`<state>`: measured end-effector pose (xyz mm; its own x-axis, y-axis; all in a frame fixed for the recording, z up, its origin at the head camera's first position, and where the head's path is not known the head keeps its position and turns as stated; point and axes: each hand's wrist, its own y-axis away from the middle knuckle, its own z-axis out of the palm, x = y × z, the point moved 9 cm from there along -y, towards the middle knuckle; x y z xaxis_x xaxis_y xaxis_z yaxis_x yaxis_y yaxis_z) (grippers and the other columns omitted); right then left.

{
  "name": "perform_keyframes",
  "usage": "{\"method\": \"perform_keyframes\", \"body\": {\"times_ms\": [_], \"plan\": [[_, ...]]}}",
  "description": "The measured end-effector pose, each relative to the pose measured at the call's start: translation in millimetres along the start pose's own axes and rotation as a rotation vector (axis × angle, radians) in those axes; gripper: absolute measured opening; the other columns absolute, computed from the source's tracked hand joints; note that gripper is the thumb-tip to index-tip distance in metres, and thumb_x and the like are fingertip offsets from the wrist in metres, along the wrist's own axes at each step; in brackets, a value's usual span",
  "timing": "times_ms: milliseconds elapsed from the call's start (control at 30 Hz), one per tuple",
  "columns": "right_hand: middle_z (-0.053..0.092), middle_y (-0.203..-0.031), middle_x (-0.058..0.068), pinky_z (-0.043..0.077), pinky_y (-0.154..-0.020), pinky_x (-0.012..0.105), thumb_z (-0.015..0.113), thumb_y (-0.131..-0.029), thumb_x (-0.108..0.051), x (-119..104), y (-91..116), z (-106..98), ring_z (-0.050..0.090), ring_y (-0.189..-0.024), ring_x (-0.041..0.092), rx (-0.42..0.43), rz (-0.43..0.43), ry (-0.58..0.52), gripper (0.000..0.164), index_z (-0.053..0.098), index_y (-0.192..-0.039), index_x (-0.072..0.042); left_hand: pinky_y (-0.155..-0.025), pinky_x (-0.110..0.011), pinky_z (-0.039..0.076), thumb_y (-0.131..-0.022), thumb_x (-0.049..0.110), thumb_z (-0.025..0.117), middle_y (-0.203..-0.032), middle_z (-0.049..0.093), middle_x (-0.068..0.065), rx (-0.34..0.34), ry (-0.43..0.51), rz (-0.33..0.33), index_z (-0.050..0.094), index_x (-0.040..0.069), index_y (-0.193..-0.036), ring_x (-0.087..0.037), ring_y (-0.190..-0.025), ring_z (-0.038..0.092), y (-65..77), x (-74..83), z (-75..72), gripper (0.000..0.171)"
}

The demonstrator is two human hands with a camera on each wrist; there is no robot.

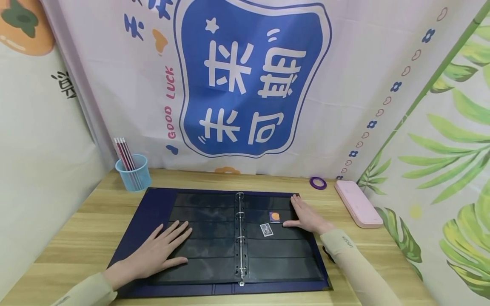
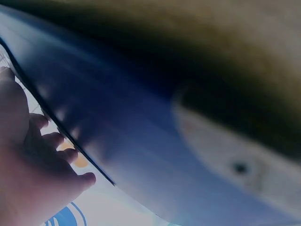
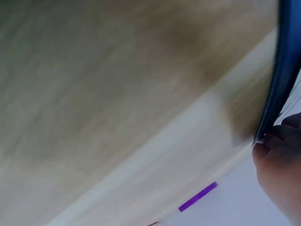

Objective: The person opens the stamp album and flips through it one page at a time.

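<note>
A dark blue ring binder lies spread on the table, its metal rings down the middle. My left hand rests on the black pocket page at left, fingers straight and spread. On the right-hand black page are two small stamps: an orange-and-purple stamp and, lower and tilted, a grey-and-white stamp. My right hand lies on that page's outer edge with fingers extended, its thumb tip just right of the orange stamp. In the right wrist view, fingers meet the binder's edge.
A light blue cup of striped pencils stands behind the binder at left. At the back right lie a purple tape ring and a pink case. Printed cloths hang around the wooden table.
</note>
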<state>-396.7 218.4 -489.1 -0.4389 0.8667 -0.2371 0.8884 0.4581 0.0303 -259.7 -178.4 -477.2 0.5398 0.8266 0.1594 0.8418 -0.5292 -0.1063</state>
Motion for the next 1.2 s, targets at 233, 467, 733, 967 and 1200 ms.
{"method": "perform_keyframes", "body": {"times_ms": [233,467,733,967,1200], "plan": [[0.017,-0.16,0.034,0.024,-0.121,0.058,0.065,-0.089,-0.056,-1.7,-0.8,1.7,0.019,-0.15,0.048,-0.019,0.001,-0.018,0.104,0.02,-0.152,0.013,-0.113,-0.066,0.029,-0.093,0.069,0.045,-0.16,0.037,-0.008,0.014,-0.05,0.01,0.039,0.02,-0.154,-0.035,-0.146,0.038,1.1,-0.7,1.1,0.078],[0.016,-0.162,0.031,0.023,-0.122,0.057,0.065,-0.089,-0.056,0.1,-1.0,3.4,0.017,-0.152,0.045,-0.027,0.009,-0.031,0.104,0.017,-0.154,0.01,-0.113,-0.066,0.029,-0.093,0.069,0.045,-0.16,0.038,-0.008,0.025,-0.076,0.014,0.04,0.02,-0.153,-0.034,-0.146,0.039,1.6,-0.9,2.1,0.078],[0.019,-0.162,0.03,0.025,-0.121,0.057,0.067,-0.088,-0.056,-1.6,-0.4,1.6,0.022,-0.15,0.045,-0.011,0.006,-0.064,0.104,0.019,-0.155,0.008,-0.113,-0.066,0.028,-0.093,0.07,0.044,-0.16,0.038,-0.007,0.022,-0.068,0.017,0.039,0.02,-0.153,-0.034,-0.146,0.039,0.7,-2.4,2.6,0.078],[0.049,-0.145,0.03,0.041,-0.11,0.056,0.074,-0.077,-0.062,-11.2,4.1,-13.2,0.05,-0.132,0.047,0.142,-0.026,0.05,0.107,0.035,-0.15,0.006,-0.112,-0.066,0.03,-0.093,0.068,0.045,-0.16,0.038,-0.008,0.029,-0.079,0.029,0.04,0.019,-0.153,-0.034,-0.145,0.04,0.9,0.5,2.6,0.078],[0.041,-0.149,0.034,0.044,-0.107,0.057,0.082,-0.078,-0.047,-20.4,9.1,-29.0,0.046,-0.134,0.049,0.226,-0.014,0.013,0.1,0.037,-0.147,0.009,-0.113,-0.066,0.03,-0.093,0.069,0.044,-0.16,0.038,-0.009,0.014,-0.064,0.035,0.039,0.018,-0.153,-0.035,-0.145,0.039,0.5,0.2,1.2,0.079]]}}
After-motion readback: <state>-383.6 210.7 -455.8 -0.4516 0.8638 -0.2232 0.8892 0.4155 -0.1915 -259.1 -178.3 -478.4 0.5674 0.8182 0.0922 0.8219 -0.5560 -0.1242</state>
